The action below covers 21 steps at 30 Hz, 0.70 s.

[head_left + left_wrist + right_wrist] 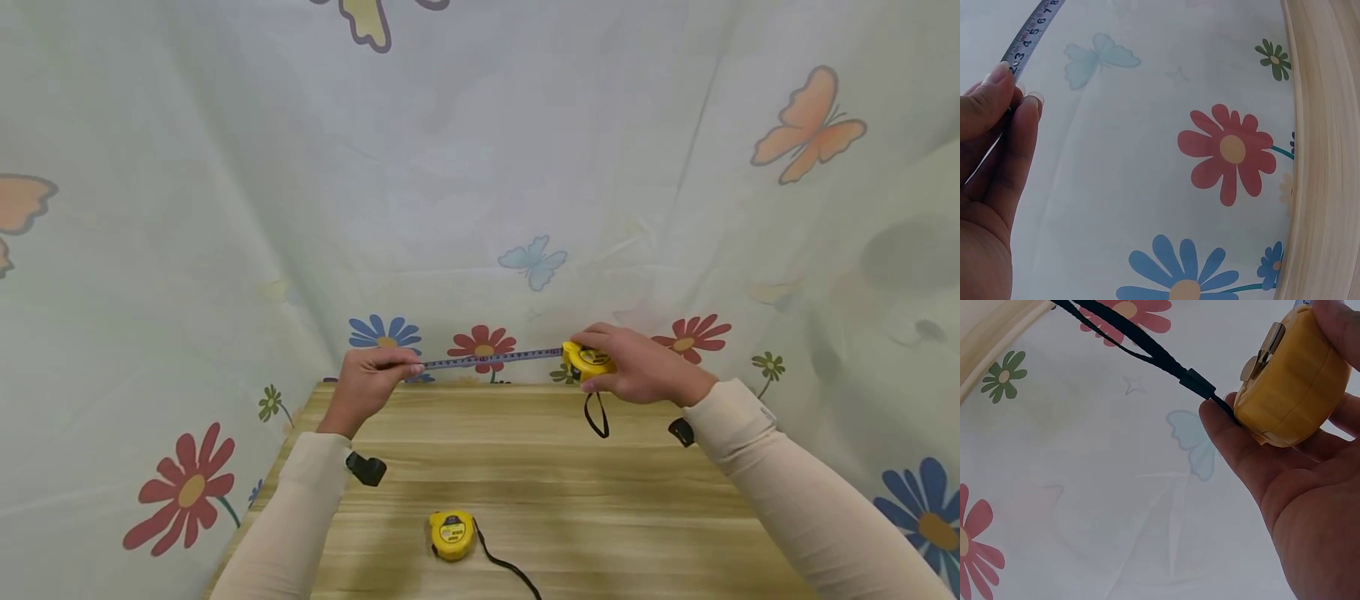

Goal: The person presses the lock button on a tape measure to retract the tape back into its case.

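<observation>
In the head view my right hand (637, 364) grips a yellow tape measure (589, 360) by its case, with a black wrist strap (597, 415) dangling below. A length of printed blade (495, 359) runs from the case to my left hand (372, 379), which pinches its free end between thumb and fingers. The blade is held nearly level above the table's far edge. The left wrist view shows the pinched blade (1032, 34) with numbers from about 3 to 8. In the right wrist view, fingers and thumb wrap the yellow case (1297, 381), its metal clip facing out.
A second yellow tape measure (452, 536) lies on the wooden table (517, 467) near the front, its black strap (510, 567) trailing right. White cloth (480, 167) printed with flowers and butterflies hangs behind the table and on both sides. Small black devices sit at both wrists.
</observation>
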Available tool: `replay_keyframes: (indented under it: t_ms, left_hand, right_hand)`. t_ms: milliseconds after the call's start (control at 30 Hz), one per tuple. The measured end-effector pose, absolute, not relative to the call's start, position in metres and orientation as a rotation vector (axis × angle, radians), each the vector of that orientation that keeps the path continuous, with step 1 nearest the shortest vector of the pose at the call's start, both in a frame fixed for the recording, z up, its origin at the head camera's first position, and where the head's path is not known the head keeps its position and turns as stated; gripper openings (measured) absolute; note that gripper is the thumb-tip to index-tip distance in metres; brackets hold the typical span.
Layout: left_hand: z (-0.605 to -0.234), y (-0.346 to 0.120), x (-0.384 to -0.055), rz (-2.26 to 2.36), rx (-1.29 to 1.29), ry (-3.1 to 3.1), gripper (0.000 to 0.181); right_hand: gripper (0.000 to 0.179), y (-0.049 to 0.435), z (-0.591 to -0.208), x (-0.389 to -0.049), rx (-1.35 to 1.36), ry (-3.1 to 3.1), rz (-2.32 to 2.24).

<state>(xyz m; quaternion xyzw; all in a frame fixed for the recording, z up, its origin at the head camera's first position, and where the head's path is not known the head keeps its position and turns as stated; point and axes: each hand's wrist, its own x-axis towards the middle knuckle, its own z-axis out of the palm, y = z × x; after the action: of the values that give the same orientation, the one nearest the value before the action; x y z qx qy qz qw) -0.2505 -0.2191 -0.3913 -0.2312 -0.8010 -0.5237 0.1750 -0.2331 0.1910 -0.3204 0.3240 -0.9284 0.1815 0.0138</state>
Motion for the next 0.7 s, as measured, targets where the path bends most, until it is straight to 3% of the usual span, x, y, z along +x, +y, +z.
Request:
replay_keyframes:
  t_ms: [700]
  left_hand:
    - [-0.3910,-0.2163,-0.2503,-1.471,-0.668,-2.274,0.009]
  right_hand:
    - [0.061,0.1879,-0.3202,-0.2324,1.016,-2.896,0.557]
